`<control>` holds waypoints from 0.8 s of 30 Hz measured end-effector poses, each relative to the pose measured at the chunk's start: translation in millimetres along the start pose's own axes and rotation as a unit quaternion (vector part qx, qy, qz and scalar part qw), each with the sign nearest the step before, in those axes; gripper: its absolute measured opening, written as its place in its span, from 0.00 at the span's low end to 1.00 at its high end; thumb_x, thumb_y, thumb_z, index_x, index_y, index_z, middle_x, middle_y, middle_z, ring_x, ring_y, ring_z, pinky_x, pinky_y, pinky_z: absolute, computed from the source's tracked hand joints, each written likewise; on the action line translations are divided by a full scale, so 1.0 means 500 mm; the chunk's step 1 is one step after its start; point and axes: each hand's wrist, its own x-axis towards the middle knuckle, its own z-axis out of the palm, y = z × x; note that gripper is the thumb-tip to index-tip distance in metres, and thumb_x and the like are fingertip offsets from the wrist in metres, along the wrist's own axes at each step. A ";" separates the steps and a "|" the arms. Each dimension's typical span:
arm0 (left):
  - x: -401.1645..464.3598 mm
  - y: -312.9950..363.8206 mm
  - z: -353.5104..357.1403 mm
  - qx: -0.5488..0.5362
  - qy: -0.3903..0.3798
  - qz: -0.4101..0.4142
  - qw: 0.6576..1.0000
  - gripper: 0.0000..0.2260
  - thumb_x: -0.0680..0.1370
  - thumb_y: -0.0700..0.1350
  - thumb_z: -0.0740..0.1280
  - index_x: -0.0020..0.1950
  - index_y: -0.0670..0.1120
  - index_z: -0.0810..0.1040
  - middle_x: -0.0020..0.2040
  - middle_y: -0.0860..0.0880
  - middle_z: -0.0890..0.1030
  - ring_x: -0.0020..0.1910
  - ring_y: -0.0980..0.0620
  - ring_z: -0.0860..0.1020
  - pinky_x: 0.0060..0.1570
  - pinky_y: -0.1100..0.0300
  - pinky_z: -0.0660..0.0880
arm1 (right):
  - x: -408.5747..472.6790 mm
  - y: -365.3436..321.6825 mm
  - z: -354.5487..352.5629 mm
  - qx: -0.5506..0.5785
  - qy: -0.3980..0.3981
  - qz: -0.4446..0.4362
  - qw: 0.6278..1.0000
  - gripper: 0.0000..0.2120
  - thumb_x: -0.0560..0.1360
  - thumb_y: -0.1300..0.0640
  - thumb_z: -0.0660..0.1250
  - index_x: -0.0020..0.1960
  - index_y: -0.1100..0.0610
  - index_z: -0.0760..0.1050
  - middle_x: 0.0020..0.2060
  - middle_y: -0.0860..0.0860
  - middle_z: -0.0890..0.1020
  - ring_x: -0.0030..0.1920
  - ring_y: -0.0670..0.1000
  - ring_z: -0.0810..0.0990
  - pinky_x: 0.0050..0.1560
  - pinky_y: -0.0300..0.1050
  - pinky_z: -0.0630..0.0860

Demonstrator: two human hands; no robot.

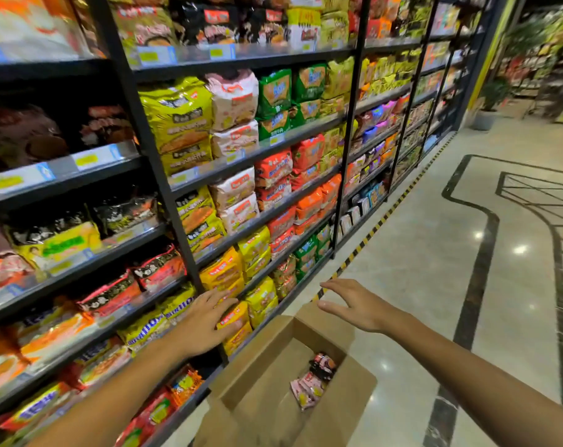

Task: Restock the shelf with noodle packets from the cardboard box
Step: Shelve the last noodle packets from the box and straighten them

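Two or three noodle packets are seen at the bottom of the cardboard box, which stands on the floor just beside the shelf. The left hand is laid flat, fingers straight, against yellow packets on a low tier; the right hand is held spread above the box, nothing gripped. The packets are judged light, soft and crinkly, the film slippery, the noodles inside brittle. A hold across the flat middle is advised, not the sealed ends.

Both hands outstretched, seemingly empty
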 end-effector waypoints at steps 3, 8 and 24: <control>0.044 0.055 0.035 -0.010 -0.002 0.016 1.000 0.37 0.74 0.74 0.45 0.77 0.55 0.62 0.79 0.53 0.58 0.78 0.49 0.54 0.75 0.49 0.52 | 0.015 0.069 -0.011 0.012 -0.019 0.001 1.000 0.34 0.78 0.30 0.54 0.78 0.48 0.62 0.77 0.48 0.65 0.77 0.51 0.60 0.76 0.51 0.59; 0.125 0.075 0.071 -0.034 -0.037 -0.005 0.999 0.32 0.78 0.68 0.51 0.78 0.54 0.60 0.79 0.53 0.55 0.78 0.51 0.51 0.75 0.50 0.53 | 0.093 0.127 0.001 0.033 -0.049 -0.004 0.998 0.34 0.78 0.31 0.54 0.78 0.48 0.62 0.76 0.47 0.67 0.76 0.50 0.62 0.74 0.50 0.60; 0.445 -0.055 0.264 -0.147 -0.123 -0.058 0.980 0.43 0.71 0.76 0.49 0.78 0.51 0.61 0.77 0.51 0.61 0.76 0.50 0.57 0.74 0.55 0.55 | 0.368 0.335 0.125 0.109 -0.161 0.120 0.974 0.33 0.78 0.32 0.58 0.77 0.50 0.65 0.73 0.48 0.71 0.71 0.48 0.70 0.72 0.44 0.66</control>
